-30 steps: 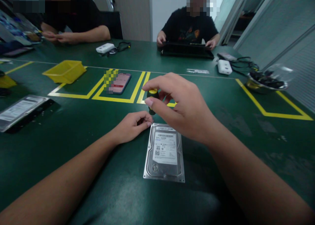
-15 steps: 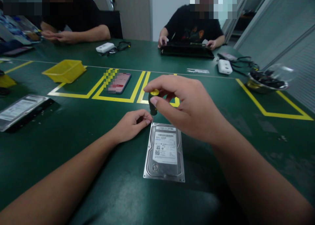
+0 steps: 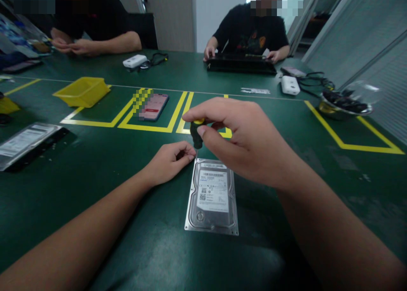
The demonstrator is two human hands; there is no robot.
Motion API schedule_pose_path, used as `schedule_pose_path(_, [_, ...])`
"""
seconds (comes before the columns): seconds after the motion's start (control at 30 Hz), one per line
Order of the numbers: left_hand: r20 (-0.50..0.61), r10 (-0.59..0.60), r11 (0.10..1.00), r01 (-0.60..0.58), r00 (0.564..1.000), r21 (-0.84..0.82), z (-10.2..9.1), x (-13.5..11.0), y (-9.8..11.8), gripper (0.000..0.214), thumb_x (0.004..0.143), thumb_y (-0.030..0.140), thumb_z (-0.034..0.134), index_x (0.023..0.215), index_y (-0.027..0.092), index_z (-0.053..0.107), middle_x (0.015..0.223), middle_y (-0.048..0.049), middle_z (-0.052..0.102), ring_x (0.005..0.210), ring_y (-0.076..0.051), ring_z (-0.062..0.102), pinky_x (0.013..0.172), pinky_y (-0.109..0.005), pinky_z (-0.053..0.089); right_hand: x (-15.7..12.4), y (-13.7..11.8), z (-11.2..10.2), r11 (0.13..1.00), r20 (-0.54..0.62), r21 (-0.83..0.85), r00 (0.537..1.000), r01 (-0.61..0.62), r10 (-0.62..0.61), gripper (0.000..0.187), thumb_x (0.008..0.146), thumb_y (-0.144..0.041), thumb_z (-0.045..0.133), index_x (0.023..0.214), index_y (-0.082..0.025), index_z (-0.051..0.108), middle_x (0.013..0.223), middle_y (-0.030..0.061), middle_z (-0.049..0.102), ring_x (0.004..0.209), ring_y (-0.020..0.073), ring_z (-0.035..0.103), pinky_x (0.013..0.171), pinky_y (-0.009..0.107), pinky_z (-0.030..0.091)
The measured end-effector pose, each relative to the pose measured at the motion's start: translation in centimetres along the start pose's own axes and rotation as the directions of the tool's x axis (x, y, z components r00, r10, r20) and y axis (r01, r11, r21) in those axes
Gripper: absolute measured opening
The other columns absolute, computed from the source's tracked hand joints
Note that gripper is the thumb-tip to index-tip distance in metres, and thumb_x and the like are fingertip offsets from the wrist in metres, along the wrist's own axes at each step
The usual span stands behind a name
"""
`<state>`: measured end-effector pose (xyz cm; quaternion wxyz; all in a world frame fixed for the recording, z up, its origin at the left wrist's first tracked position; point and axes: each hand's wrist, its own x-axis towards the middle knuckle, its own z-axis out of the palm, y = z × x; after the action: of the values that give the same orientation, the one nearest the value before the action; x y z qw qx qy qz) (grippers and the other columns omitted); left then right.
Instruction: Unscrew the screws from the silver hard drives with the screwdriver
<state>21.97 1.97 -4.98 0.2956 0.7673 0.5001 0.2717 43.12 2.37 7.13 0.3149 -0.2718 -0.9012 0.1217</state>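
A silver hard drive [image 3: 212, 197] lies flat on the green table, its white label facing up. My right hand [image 3: 241, 138] holds a short screwdriver [image 3: 196, 136] with a dark handle and yellow cap, fingers around the handle and the index finger over the top. The screwdriver stands nearly upright, its thin shaft reaching down to the drive's far left corner. Beside that corner is my left hand [image 3: 171, 161], its thumb and index fingertips pinched together close to the shaft. Whatever lies between those fingertips is too small to make out.
A second hard drive [image 3: 30, 142] lies at the left. Behind stand a yellow bin [image 3: 84, 91] and a phone [image 3: 155, 106] among yellow tape marks. At the right is a bowl of dark parts [image 3: 345, 104]. Two people sit across the table, one holding a black panel [image 3: 241, 66].
The screwdriver handle tilts slightly further left, and my right index finger has shifted a little left over its cap. My left hand and the hard drive stay in place.
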Motion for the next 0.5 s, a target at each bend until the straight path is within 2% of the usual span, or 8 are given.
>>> schedule_pose_path(0.17, [0.010,0.007,1.000,-0.007,1.000,0.022,0.07,-0.01,0.30,0.015,0.091,0.028,0.057,0.089,0.016,0.066,0.086,-0.0012,0.070,0.079,-0.018,0.063,0.068,-0.028,0.045,0.08,0.21,0.19,1.000,-0.037,-0.015,0.999,0.022,-0.023,0.025,0.097,-0.025,0.052,0.112,-0.020,0.071,0.107,0.0044,0.071,0.100,0.0180,0.063,0.090,0.033,0.050])
schedule_pose_path(0.5, [0.023,0.008,1.000,-0.008,1.000,0.005,0.24,0.01,0.14,0.014,0.090,0.026,0.056,0.091,0.016,0.066,0.089,-0.0018,0.071,0.079,-0.017,0.063,0.070,-0.027,0.046,0.09,0.46,0.57,1.000,-0.080,-0.027,0.997,0.011,-0.013,0.025,0.095,-0.017,0.054,0.111,-0.020,0.072,0.102,0.0031,0.069,0.093,0.0157,0.061,0.085,0.029,0.049])
